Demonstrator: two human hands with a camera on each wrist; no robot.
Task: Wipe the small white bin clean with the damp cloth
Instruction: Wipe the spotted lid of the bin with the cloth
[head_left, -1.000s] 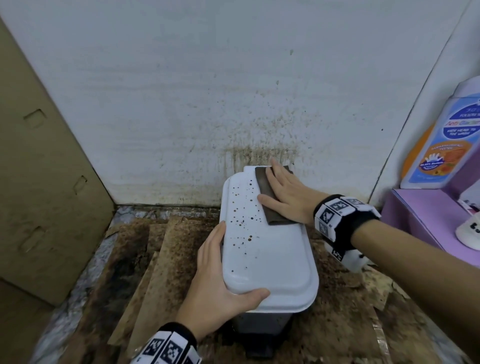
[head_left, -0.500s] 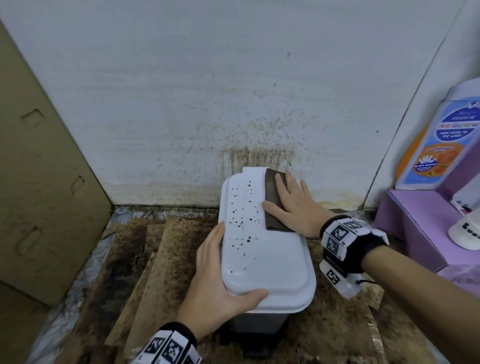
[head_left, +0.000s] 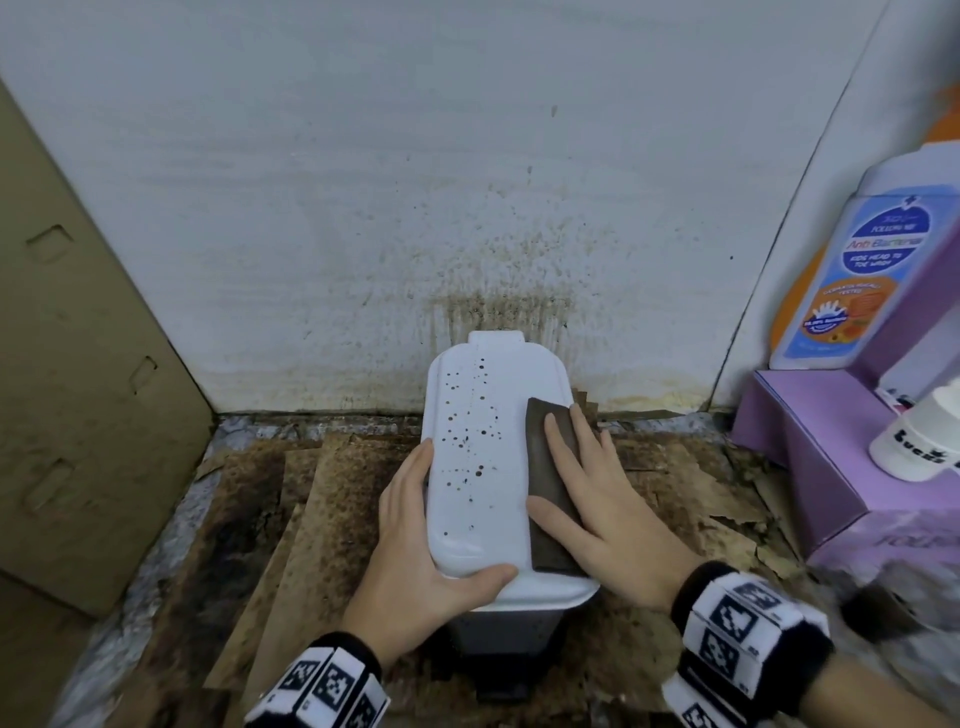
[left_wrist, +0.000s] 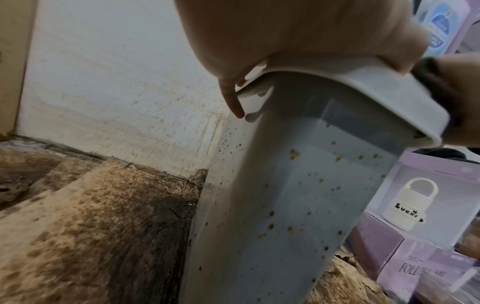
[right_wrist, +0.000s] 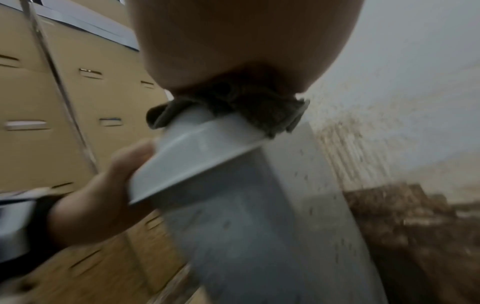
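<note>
The small white bin (head_left: 483, 467) stands against the stained wall, its lid speckled with brown spots down the left half. A dark brown cloth (head_left: 548, 467) lies along the lid's right side, and my right hand (head_left: 587, 499) presses flat on it with straight fingers. My left hand (head_left: 421, 535) grips the lid's near left corner, thumb over the front edge. The left wrist view shows the bin's spotted side (left_wrist: 285, 195) under my left hand (left_wrist: 259, 41). The right wrist view is blurred; the cloth (right_wrist: 249, 105) bunches under my palm on the lid's rim.
Stained, peeling cardboard (head_left: 311, 519) covers the floor around the bin. A brown cardboard box (head_left: 78, 364) stands at the left. At the right sit a purple box (head_left: 810, 452), a white cup (head_left: 919, 436) and a blue and orange bottle (head_left: 852, 280). The white wall (head_left: 467, 208) carries brown splatter.
My right hand has drawn the cloth from the lid's far end towards me along its right side. The left hand keeps its grip on the lid's corner.
</note>
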